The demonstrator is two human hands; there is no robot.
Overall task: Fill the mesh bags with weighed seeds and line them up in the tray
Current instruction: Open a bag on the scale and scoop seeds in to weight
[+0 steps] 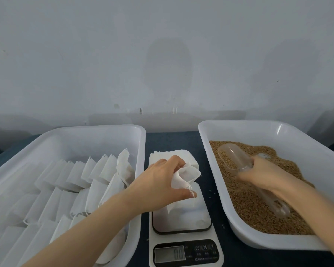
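A dark blue table (pixel 172 140) meets a pale grey wall (pixel 162 54) along its far edge; the wall bears small dark marks (pixel 140 111) just above that edge.

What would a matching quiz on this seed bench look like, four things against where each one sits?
1 clear scoop
2 single mesh bag
3 brown seeds
4 standing mesh bags

A lined up in the left tray
B pinched by the left hand over the kitchen scale
C gripped by the right hand
D heaped in the right tray

Pairs: 1-C, 2-B, 3-D, 4-A
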